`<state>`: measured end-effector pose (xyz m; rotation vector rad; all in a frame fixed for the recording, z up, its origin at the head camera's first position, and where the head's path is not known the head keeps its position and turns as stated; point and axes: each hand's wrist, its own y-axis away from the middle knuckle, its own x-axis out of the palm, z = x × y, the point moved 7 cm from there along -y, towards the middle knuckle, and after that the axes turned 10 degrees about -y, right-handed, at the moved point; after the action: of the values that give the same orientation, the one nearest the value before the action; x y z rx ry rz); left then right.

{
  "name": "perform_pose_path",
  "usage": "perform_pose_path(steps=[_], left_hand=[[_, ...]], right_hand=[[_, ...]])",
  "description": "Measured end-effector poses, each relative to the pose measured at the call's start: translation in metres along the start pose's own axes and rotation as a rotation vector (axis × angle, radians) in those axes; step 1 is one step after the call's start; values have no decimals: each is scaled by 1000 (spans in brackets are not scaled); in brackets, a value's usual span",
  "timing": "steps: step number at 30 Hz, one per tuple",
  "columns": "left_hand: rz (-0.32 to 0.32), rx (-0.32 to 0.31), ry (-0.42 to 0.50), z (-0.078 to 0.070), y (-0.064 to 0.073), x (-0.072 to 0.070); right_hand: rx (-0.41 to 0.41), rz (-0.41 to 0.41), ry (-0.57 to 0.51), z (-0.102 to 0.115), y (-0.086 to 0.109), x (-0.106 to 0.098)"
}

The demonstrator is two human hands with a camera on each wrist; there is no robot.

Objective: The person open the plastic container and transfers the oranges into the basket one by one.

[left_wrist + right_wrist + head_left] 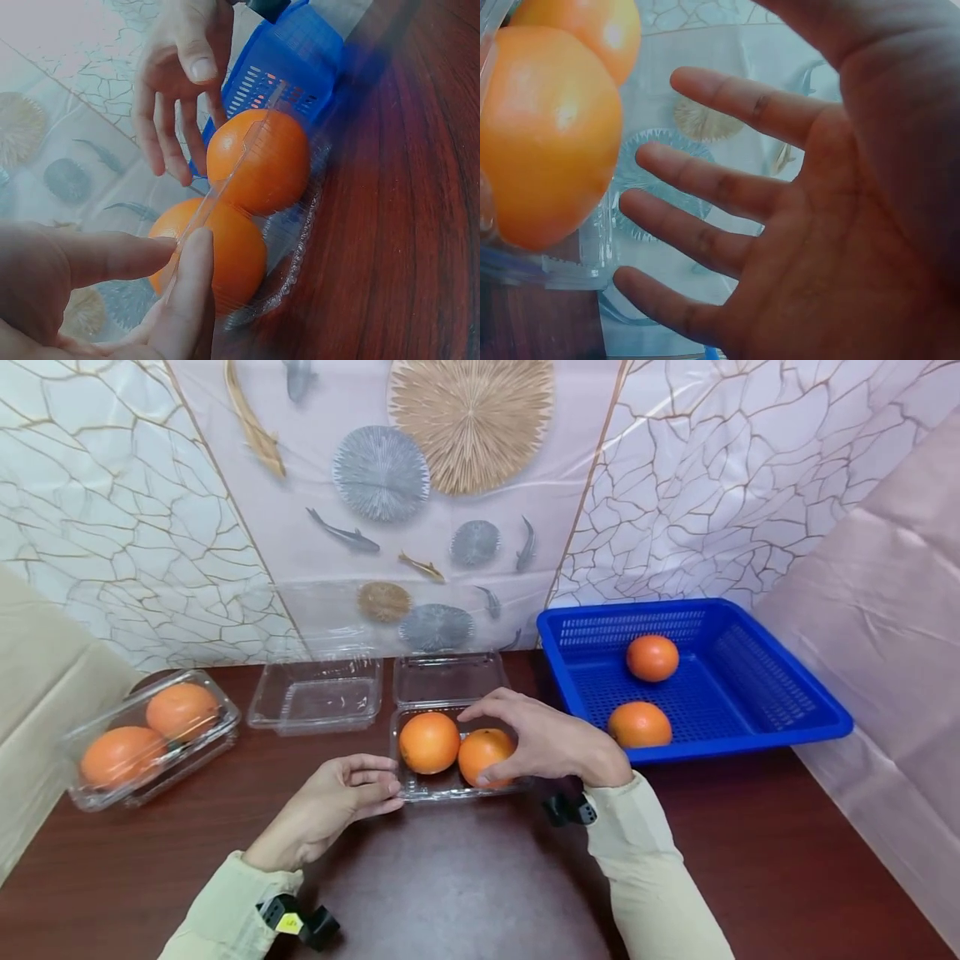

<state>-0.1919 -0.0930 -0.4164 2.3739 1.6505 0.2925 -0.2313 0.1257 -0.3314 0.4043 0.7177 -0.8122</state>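
Observation:
A clear plastic clamshell container stands on the table with its lid folded open toward the wall. Two oranges, a left one and a right one, lie side by side in it. My left hand pinches the container's left front rim between thumb and fingers, as the left wrist view confirms at the clear rim. Over the right orange hovers my right hand. In the right wrist view its fingers are spread and apart from the near orange, holding nothing.
At right, a blue plastic basket contains two oranges. A closed clear container with two oranges sits at far left. Beside it stands another open clear container. A patterned sheet covers the wall behind.

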Motion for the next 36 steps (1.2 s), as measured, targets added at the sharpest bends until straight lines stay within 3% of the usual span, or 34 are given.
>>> perform_pose_path(steps=[18, 36], left_hand=[[27, 6, -1, 1, -1, 1], [18, -18, -15, 2, -1, -1]], right_hand=[[39, 87, -15, -13, -6, 12], [102, 74, 28, -24, -15, 19]])
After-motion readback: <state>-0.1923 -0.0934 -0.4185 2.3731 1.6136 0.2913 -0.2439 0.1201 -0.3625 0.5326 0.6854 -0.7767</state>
